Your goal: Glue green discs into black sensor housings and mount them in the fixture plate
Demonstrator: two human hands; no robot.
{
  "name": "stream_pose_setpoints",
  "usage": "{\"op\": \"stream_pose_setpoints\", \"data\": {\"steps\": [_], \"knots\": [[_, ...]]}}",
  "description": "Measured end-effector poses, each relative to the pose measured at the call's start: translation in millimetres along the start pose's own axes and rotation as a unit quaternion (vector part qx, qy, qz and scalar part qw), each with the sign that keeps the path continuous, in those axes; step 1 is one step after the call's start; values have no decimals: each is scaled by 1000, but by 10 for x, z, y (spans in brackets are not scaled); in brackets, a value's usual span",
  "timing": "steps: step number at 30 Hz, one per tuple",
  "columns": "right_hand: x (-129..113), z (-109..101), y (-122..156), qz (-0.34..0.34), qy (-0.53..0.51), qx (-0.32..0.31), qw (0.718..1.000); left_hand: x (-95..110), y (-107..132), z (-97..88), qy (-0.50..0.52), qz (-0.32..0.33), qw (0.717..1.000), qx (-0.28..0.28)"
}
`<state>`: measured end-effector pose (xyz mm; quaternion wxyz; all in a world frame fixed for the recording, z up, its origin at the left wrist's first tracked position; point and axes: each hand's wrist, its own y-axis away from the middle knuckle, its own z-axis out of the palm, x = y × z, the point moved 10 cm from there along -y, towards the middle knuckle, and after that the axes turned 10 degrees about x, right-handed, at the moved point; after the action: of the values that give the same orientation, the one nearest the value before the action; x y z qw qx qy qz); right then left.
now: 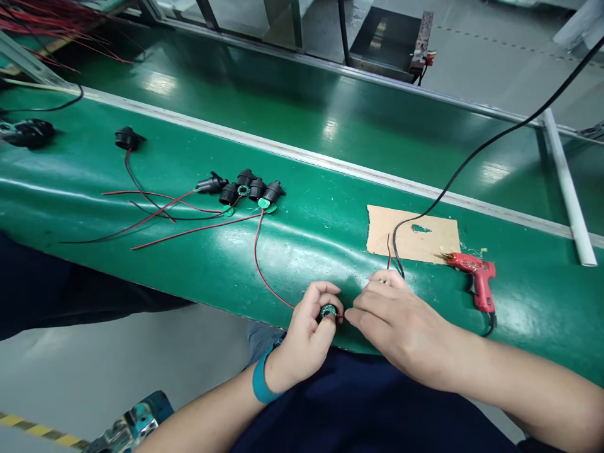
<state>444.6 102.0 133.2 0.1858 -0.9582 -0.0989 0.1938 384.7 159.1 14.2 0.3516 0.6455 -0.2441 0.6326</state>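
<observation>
No text, label, brand, number or sign could be read.

The clothing (325, 402) is navy, the wristband (262, 381) teal.

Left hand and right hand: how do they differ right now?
The left hand grips a small green board, while the right hand has its fingertips close to a red wire beside it.
The left hand has a teal band at its wrist; the right hand has none.
The right hand is nearer the glue gun than the left hand.
Both are ungloved.
</observation>
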Motion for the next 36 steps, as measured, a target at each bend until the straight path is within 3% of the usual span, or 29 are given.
{"op": "stream_pose_setpoints", "data": {"steps": [4, 6, 12, 14, 17, 21, 25, 36], "knots": [[-8, -415, 152, 22, -39, 152, 987, 25, -23, 16, 46, -18, 999, -15], [42, -418, 284, 56, -71, 195, 977, 33, -32, 32, 57, -32, 998, -23], [258, 297, 413, 154, -149, 151, 965, 20, -33, 162, 98, -75, 991, -53], [308, 408, 398, 163, -179, 162, 957, -5, -33, 171, 96, -88, 990, -49], [379, 378, 414, 166, -197, 210, 943, -11, -40, 135, 24, -86, 995, -43], [427, 318, 470, 160, -178, 234, 942, -57, -19, 154, -74, -120, 987, -81], [417, 323, 505, 142, -179, 234, 945, -115, -3, 248, -33, -184, 976, -109], [553, 372, 591, 184, -244, 246, 920, -235, -23, 297, 11, -188, 980, -61]]}}
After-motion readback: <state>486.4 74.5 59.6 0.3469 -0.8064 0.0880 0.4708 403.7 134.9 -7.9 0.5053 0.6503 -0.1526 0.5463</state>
